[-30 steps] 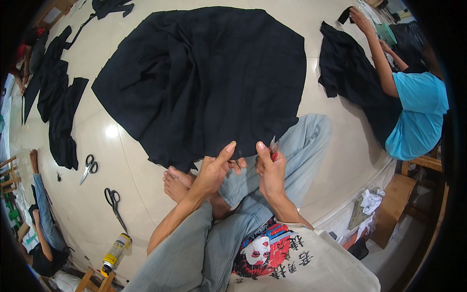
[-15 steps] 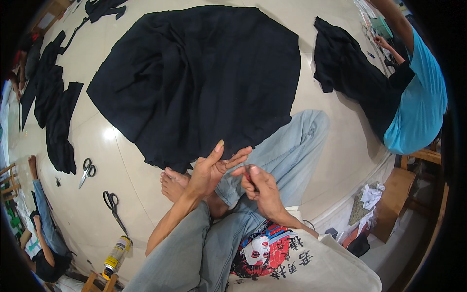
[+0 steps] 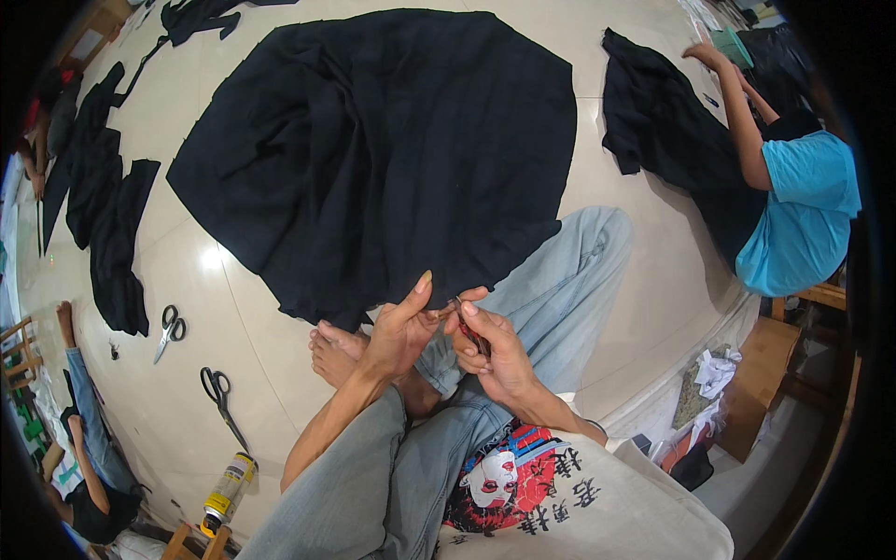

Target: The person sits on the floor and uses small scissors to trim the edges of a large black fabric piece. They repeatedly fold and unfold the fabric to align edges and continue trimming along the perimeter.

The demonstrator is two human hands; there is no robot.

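A large piece of black fabric (image 3: 448,140) lies spread over the floor in front of me, with folds on its left half. My left hand (image 3: 401,327) grips its near edge, thumb raised, fingers reaching under the cloth. Close beside it, my right hand (image 3: 495,350) is closed around small red-and-dark thread snips (image 3: 474,338). Their tip meets the fabric edge near my left fingertips; the exact contact is too small to make out. My bare foot (image 3: 334,353) shows just below the cloth's near edge.
On the left lie silver scissors (image 3: 170,329), black-handled shears (image 3: 219,401), a yellow spray can (image 3: 227,490) and black cloth strips (image 3: 112,224). At right, a person in a blue shirt (image 3: 793,224) sits by more black cloth (image 3: 653,121). A cardboard piece (image 3: 761,392) stands lower right.
My right hand has moved slightly left and up, bringing the snips to the fabric edge beside my left fingers. The person at right has drawn their arm lower.
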